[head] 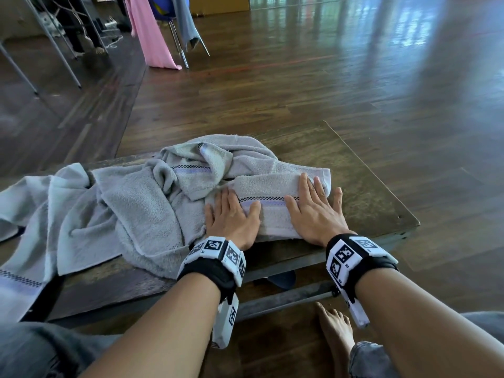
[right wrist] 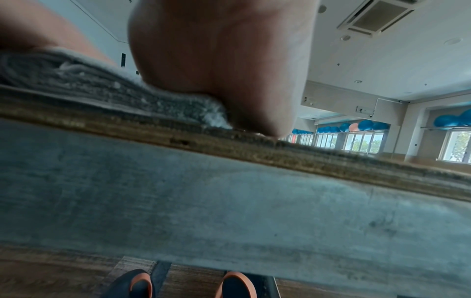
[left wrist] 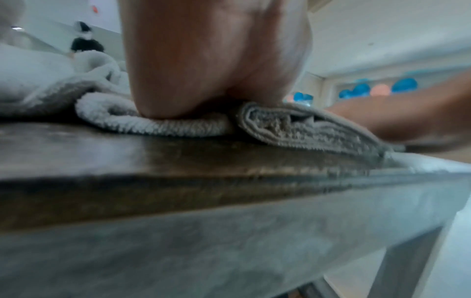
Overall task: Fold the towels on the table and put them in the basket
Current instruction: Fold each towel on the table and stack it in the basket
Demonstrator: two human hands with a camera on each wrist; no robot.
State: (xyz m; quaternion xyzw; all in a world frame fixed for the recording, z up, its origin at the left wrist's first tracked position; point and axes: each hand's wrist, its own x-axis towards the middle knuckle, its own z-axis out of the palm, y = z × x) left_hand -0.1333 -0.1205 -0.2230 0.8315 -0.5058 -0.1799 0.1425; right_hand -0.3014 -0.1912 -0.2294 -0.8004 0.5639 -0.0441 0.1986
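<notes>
A folded grey towel (head: 270, 214) with a checkered stripe lies near the front right of the wooden table (head: 368, 192). My left hand (head: 230, 214) presses flat on its left end, fingers straight. My right hand (head: 313, 205) lies flat on its right end, fingers spread. In the left wrist view the heel of my left hand (left wrist: 203, 70) bears on the folded towel (left wrist: 305, 129), whose layers show at the edge. The right wrist view shows my right hand (right wrist: 216, 70) pressing the towel (right wrist: 89, 88) at the table's edge. No basket is in view.
A heap of several crumpled grey towels (head: 131, 203) covers the table's left and middle, one hanging over the left front edge. Bare table lies to the right. My bare foot (head: 338, 331) and sandals (right wrist: 188, 284) are under the table. Chairs with hanging cloths (head: 152, 31) stand far off.
</notes>
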